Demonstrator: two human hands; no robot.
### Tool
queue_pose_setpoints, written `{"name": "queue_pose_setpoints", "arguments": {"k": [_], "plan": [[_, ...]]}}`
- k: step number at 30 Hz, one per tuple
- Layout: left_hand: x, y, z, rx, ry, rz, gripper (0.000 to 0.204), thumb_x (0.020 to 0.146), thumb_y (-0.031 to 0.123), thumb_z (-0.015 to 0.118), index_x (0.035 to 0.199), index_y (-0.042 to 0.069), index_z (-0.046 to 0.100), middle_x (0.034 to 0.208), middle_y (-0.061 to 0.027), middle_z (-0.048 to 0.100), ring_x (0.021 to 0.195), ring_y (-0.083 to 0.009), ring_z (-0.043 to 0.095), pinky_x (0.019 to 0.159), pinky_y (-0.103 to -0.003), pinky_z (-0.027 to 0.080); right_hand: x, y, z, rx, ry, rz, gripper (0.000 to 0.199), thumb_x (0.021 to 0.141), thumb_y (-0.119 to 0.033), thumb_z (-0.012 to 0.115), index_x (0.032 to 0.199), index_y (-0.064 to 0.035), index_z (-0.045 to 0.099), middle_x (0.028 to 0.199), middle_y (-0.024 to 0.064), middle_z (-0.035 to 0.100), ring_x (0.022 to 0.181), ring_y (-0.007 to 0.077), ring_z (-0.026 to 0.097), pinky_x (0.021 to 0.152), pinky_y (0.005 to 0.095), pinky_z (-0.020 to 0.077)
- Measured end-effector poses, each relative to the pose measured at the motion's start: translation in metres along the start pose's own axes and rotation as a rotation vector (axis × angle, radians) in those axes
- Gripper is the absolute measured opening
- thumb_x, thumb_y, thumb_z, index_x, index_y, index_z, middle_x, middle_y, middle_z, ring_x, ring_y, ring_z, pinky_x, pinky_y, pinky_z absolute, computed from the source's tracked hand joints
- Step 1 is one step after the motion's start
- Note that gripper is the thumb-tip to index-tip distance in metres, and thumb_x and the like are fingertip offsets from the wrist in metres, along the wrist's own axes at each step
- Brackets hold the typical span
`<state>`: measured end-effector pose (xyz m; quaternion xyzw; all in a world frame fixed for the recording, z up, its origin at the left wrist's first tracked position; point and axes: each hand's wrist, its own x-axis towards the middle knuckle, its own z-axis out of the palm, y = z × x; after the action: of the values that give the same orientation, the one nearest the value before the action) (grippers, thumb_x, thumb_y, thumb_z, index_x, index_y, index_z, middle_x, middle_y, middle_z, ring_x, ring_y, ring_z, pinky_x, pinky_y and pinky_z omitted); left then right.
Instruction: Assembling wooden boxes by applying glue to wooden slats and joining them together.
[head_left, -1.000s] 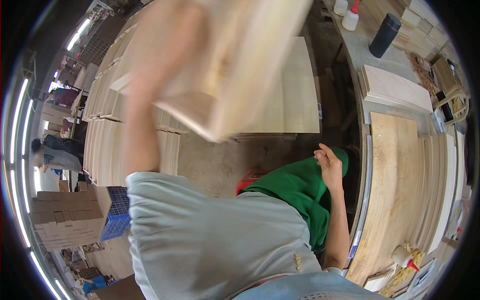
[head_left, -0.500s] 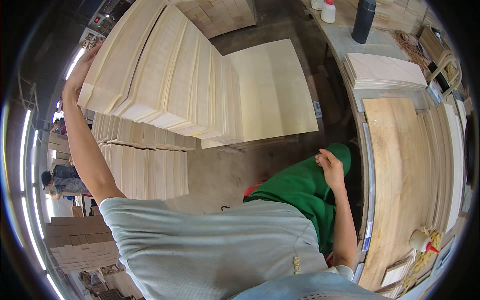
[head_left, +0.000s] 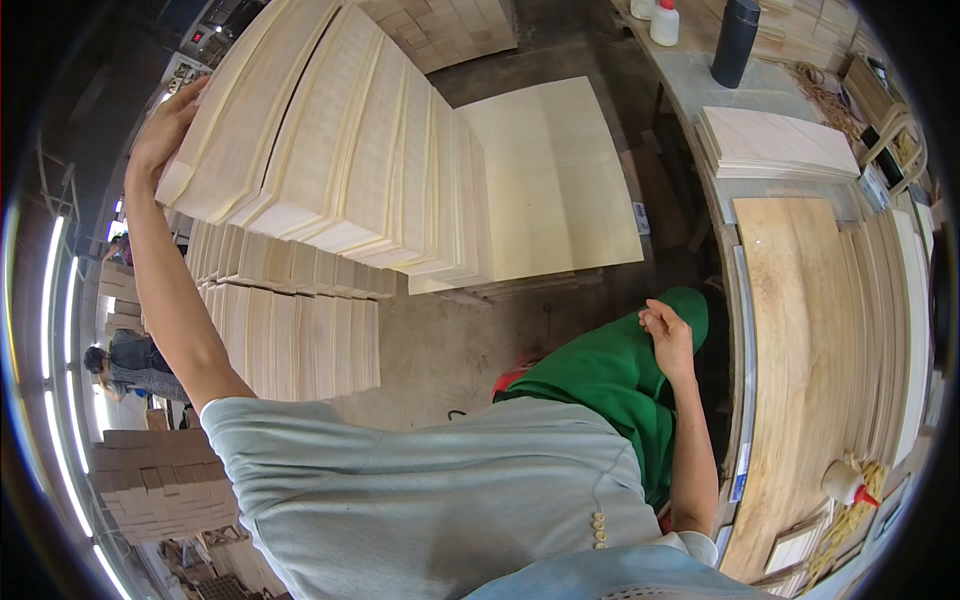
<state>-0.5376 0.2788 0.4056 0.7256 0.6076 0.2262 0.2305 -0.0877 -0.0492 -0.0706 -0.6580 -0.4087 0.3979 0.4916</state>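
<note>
At the upper left stands a tall stack of pale wood panels, its long edges in bent rows. My left arm is stretched out, and my left hand lies against the outer side of this stack with the fingers extended. Beside the stack's lower end is a broad pale sheet. My right hand hovers at or rests on the knee of my green trousers; I cannot tell whether it touches. Its fingers are loosely curled, with nothing visible in them.
On my right runs a workbench with a dark flask, a stack of thin white boards, a long wooden board and a glue bottle. Lower panel stacks stand left. A person is farther off.
The view has shifted slightly, so most things sit a little to the right. My left hand stays by the stack, its fingers a bit lower on the side. The right hand's fingers have turned slightly inward.
</note>
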Motion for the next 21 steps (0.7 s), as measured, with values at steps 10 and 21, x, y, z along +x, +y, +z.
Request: {"name": "queue_pose_setpoints", "arguments": {"k": [10, 21], "plan": [[0.003, -0.002, 0.001, -0.038, 0.019, -0.042, 0.047, 0.095, 0.01, 0.05, 0.14, 0.002, 0.041, 0.131, -0.0136, 0.053, 0.112, -0.0173, 0.057, 0.092, -0.027, 0.048, -0.003, 0.001, 0.002, 0.012, 0.015, -0.005, 0.027, 0.091, -0.002, 0.056, 0.117, 0.0052, 0.059, 0.092, 0.0109, 0.068, 0.082, 0.0146, 0.064, 0.076, 0.0275, 0.0516], [-0.009, -0.004, -0.018, 0.165, 0.188, -0.079, 0.05, 0.096, 0.032, 0.049, 0.138, 0.005, 0.047, 0.138, -0.0122, 0.048, 0.124, -0.0202, 0.048, 0.1, -0.031, 0.041, -0.009, -0.007, 0.001, -0.162, 0.066, -0.143, 0.025, 0.09, -0.01, 0.061, 0.112, 0.0015, 0.063, 0.106, 0.0174, 0.067, 0.093, 0.0264, 0.066, 0.082, 0.0337, 0.0516]]}}
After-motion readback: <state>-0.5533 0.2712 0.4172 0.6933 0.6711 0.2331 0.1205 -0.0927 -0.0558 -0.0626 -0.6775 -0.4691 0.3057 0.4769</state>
